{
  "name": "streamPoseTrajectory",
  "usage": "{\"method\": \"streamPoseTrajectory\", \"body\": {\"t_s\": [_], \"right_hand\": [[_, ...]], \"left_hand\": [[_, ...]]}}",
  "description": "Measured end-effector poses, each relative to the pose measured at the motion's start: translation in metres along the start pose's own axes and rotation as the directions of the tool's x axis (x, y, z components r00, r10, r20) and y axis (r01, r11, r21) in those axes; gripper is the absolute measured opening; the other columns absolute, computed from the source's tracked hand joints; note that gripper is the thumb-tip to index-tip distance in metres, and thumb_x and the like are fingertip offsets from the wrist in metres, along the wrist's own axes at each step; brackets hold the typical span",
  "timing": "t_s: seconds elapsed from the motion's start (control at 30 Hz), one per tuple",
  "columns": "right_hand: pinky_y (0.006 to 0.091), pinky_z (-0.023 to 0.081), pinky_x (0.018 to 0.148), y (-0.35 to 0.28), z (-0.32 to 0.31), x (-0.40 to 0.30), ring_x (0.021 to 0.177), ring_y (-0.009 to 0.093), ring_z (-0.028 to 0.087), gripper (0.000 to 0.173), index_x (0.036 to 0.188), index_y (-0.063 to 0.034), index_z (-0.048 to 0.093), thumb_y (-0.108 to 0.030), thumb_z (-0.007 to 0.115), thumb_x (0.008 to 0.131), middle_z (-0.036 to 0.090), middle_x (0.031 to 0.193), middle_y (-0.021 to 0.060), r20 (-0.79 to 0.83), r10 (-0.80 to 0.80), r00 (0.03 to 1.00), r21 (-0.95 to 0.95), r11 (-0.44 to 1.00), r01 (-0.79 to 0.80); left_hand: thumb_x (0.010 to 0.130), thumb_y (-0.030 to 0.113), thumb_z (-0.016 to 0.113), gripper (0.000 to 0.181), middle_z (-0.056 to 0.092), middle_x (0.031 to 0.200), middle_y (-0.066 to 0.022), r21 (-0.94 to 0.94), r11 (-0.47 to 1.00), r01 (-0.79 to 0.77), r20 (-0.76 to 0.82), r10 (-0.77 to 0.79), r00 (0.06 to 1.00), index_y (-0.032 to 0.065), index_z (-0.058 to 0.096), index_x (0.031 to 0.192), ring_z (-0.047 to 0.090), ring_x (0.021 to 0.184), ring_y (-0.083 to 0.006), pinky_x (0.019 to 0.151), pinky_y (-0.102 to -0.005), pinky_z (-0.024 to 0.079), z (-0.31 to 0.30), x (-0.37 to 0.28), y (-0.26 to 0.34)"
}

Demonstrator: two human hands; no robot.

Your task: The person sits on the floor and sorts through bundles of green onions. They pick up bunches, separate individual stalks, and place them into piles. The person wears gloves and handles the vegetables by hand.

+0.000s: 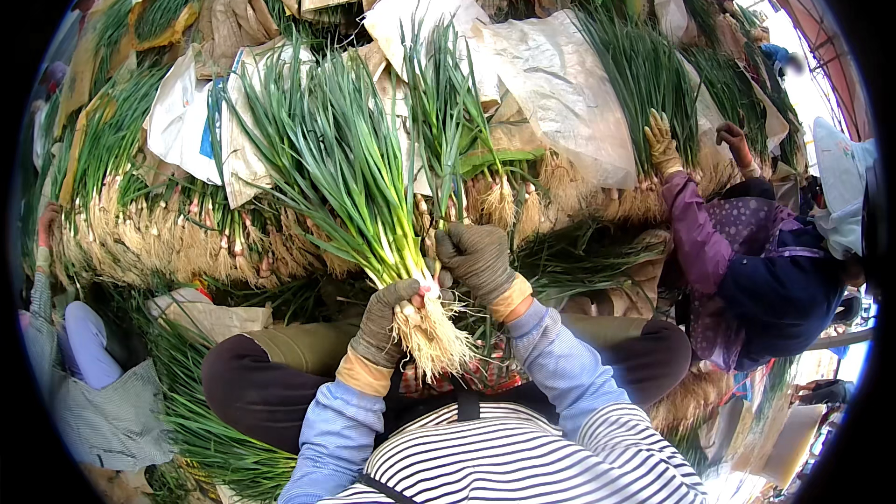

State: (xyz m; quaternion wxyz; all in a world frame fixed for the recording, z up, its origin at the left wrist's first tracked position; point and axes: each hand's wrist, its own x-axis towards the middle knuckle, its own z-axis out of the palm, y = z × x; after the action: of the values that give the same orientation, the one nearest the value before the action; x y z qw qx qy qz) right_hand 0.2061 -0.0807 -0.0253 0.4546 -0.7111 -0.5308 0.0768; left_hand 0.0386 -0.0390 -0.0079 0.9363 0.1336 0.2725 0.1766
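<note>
My left hand (385, 322), in a grey-brown work glove, is closed around a bunch of green garlic plants (364, 182) just above the roots. The long leaves fan up and to the left, and pale tangled roots (432, 336) hang below the fist. Right beside the bunch, my right hand (479, 262), gloved the same way, is curled with its thumb bent in. A thin green stalk (438, 270) shows at its fingers, which partly hide it. Just beyond the hands rises another upright clump of leaves (441, 98).
A long bank of garlic plants with roots facing me (175, 238) crosses ahead, partly covered by white sacks (553, 84) and paper sacks. On the right, a person in a purple sleeve (700, 231) reaches to the bank; another person (105, 392) sits left. Loose leaves (203, 399) lie beside my knee.
</note>
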Motion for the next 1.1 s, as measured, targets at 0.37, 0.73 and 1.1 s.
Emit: {"method": "streamPoseTrajectory", "body": {"t_s": [0.37, 0.73, 1.1], "right_hand": [[0.0390, 0.049, 0.069, 0.071, -0.037, -0.046, 0.076, 0.031, 0.063, 0.030, 0.090, -0.0089, 0.066, -0.037, 0.059, 0.085, 0.065, 0.085, 0.0129, 0.495, 0.520, 0.696, -0.594, 0.787, -0.166], [0.0259, 0.048, 0.068, 0.089, 0.023, 0.040, 0.070, 0.015, 0.061, 0.020, 0.101, -0.0109, 0.067, -0.025, 0.066, 0.086, 0.065, 0.077, 0.0071, 0.226, 0.355, 0.907, -0.550, 0.815, -0.182], [0.0283, 0.050, 0.070, 0.045, -0.074, -0.027, 0.077, 0.014, 0.064, 0.025, 0.102, -0.0078, 0.065, -0.020, 0.071, 0.081, 0.068, 0.083, 0.0055, 0.671, 0.316, 0.671, -0.039, 0.918, -0.394]], "left_hand": [[0.074, 0.008, 0.068, 0.038, 0.054, 0.101, -0.0159, -0.403, 0.910, 0.098, 0.436, 0.097, 0.895, 0.0011, 0.055, 0.109, 0.060, 0.080, -0.0252, 0.070, -0.0335, 0.058, 0.009, -0.022, 0.020], [0.082, 0.020, 0.066, 0.057, 0.061, 0.099, -0.0110, -0.321, 0.945, -0.054, 0.231, 0.134, 0.964, -0.0024, 0.041, 0.128, 0.063, 0.081, -0.0222, 0.067, -0.0345, 0.056, -0.008, -0.002, 0.014], [0.089, 0.012, 0.059, 0.048, 0.053, 0.090, -0.0053, -0.568, 0.823, 0.013, 0.482, 0.320, 0.816, 0.0057, 0.040, 0.133, 0.056, 0.077, -0.0145, 0.061, -0.0286, 0.054, 0.016, -0.009, 0.022]]}}
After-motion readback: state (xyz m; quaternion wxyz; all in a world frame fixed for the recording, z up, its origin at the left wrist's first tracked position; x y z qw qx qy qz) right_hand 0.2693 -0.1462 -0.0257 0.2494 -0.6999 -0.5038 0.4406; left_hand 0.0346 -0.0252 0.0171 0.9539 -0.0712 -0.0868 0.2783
